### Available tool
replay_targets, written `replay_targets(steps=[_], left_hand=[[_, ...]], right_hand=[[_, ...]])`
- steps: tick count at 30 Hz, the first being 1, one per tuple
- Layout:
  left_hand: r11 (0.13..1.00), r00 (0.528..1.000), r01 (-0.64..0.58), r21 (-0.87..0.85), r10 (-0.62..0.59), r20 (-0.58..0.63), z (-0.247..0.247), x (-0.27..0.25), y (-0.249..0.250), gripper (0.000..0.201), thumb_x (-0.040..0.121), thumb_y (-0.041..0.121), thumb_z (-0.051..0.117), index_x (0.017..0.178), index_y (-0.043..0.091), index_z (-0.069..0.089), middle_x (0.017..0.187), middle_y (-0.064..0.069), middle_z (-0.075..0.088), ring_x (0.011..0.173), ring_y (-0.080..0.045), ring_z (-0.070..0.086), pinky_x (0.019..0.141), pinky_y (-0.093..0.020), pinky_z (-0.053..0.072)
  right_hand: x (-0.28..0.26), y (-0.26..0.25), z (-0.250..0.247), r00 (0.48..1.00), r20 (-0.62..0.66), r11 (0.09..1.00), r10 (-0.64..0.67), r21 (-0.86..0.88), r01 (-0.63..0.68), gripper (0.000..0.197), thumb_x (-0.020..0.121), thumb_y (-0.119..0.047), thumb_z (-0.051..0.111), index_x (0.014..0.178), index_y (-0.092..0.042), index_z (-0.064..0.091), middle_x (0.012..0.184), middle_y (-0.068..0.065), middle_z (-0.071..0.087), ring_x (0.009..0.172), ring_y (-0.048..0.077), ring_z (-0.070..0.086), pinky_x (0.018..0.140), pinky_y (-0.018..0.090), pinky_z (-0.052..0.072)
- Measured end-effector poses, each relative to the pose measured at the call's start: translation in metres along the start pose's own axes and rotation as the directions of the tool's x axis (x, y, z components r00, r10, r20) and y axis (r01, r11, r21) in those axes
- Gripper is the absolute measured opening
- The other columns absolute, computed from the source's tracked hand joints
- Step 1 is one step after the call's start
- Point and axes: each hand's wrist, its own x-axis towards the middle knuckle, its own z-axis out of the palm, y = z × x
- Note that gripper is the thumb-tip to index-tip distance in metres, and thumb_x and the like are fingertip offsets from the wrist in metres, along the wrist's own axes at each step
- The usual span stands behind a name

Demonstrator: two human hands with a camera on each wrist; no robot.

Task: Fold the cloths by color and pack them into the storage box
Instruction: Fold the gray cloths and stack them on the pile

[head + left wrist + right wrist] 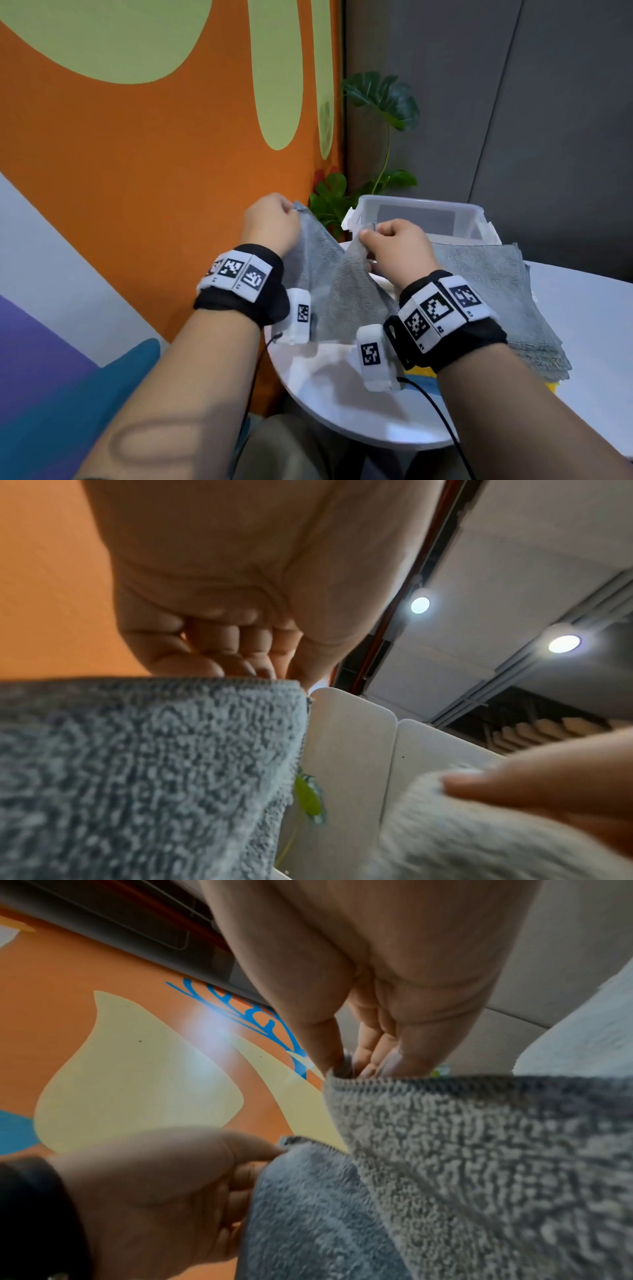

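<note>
**Two hands hold one gray cloth up by its top corners**

Two hands are in view, and both are clamped on the same gray cloth [329, 284]. The left hand [270, 219] pinches the upper left corner between the thumb and the curled fingers [219, 642]. The right hand [397, 240] pinches the upper right corner in the same way, and the stitched hem of the cloth runs just under its fingertips [373, 1053]. The hands are apart from each other, and the top edge sags between them. The cloth hangs from the two corners above the white table [342, 404], and its lower edge is close to the table top; whether it touches cannot be told.

One stack of gray cloths [496, 291] lies flat on the table at the right of the held cloth. The number of cloths in the stack cannot be counted, because the edges are too fine. Under this stack one yellow layer [423, 371] shows at the near edge.

One clear storage box [421, 216] stands on the table behind the stack, open at the top, with white clips on its sides. What it holds cannot be told.

One green plant [383, 99] stands behind the box, beside the orange wall [137, 154]. Each wrist carries one black band with white markers.
</note>
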Motion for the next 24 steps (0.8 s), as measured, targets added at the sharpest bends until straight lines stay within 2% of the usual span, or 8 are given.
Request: replay_targets(steps=[4,6,10,14,16,20,22,24], left_hand=[[0.992,0.997,-0.075,-0.098,0.078,0.029,0.018,-0.018,0.016,0.008,0.092,0.022,0.054,0.085,0.025,0.058,0.086,0.006,0.059,0.083,-0.017,0.054,0.072,-0.027,0.040],[0.984,0.993,-0.094,-0.152,0.103,0.050,0.024,-0.025,0.020,0.010,0.089,0.021,0.057,0.080,0.024,0.059,0.080,0.007,0.062,0.085,-0.020,0.060,0.077,-0.031,0.048],[0.969,0.989,-0.092,-0.231,0.117,0.095,0.032,-0.032,0.022,0.016,0.085,0.023,0.063,0.069,0.021,0.062,0.075,0.003,0.069,0.078,-0.021,0.068,0.080,-0.038,0.054],[0.962,0.989,-0.095,-0.254,0.120,0.083,0.033,-0.040,0.027,0.016,0.084,0.025,0.064,0.068,0.022,0.063,0.076,0.002,0.070,0.078,-0.020,0.068,0.080,-0.038,0.053],[0.959,0.990,-0.089,-0.270,0.115,0.085,0.032,-0.043,0.028,0.016,0.085,0.024,0.063,0.071,0.018,0.066,0.076,0.000,0.070,0.079,-0.021,0.067,0.080,-0.038,0.053],[0.950,0.992,-0.071,-0.305,0.100,0.080,0.028,-0.046,0.029,0.021,0.085,0.020,0.061,0.076,0.002,0.067,0.074,-0.014,0.070,0.080,-0.028,0.066,0.080,-0.042,0.052],[0.934,0.993,-0.039,-0.355,0.077,0.093,0.025,-0.048,0.030,0.020,0.086,0.016,0.060,0.072,0.002,0.065,0.067,-0.010,0.070,0.075,-0.024,0.069,0.080,-0.040,0.054],[0.907,0.993,0.015,-0.420,0.037,0.116,0.025,-0.048,0.030,0.021,0.086,0.015,0.060,0.066,0.008,0.063,0.065,-0.006,0.071,0.069,-0.016,0.071,0.080,-0.038,0.055]], right_hand=[[0.000,-0.001,0.004,1.000,0.027,1.000,0.010,0.024,-0.011,0.009,0.083,-0.021,0.067,0.081,-0.018,0.058,0.070,0.003,0.064,0.057,0.025,0.064,0.071,0.048,0.058],[0.001,-0.001,0.003,1.000,0.003,1.000,-0.005,0.018,0.005,0.010,0.084,-0.022,0.067,0.084,-0.019,0.059,0.076,0.001,0.063,0.060,0.023,0.064,0.070,0.043,0.059],[0.002,-0.001,0.000,0.998,-0.027,0.998,-0.053,-0.045,0.052,0.011,0.081,-0.028,0.069,0.083,-0.022,0.061,0.077,-0.003,0.065,0.076,0.024,0.067,0.077,0.046,0.056],[0.002,0.001,-0.001,0.993,-0.041,0.987,-0.108,-0.125,0.102,0.019,0.081,-0.030,0.070,0.071,-0.025,0.054,0.078,-0.003,0.063,0.081,0.022,0.064,0.073,0.035,0.052],[0.001,0.000,-0.003,0.990,-0.028,0.977,-0.136,-0.172,0.129,0.018,0.083,-0.030,0.068,0.073,-0.023,0.056,0.073,-0.006,0.060,0.078,0.019,0.060,0.066,0.025,0.041],[-0.003,-0.004,-0.006,0.986,0.028,0.969,-0.163,-0.183,0.166,0.018,0.089,-0.030,0.060,0.078,-0.018,0.069,0.074,-0.005,0.065,0.079,0.018,0.061,0.063,0.025,0.041],[-0.005,-0.006,-0.006,0.981,0.059,0.959,-0.186,-0.205,0.194,0.019,0.091,-0.026,0.056,0.085,-0.017,0.072,0.080,-0.002,0.068,0.082,0.017,0.061,0.065,0.024,0.042],[-0.005,-0.009,-0.007,0.973,0.100,0.951,-0.207,-0.214,0.224,0.021,0.092,-0.021,0.055,0.101,-0.018,0.074,0.096,-0.002,0.071,0.091,0.014,0.060,0.076,0.023,0.043]])
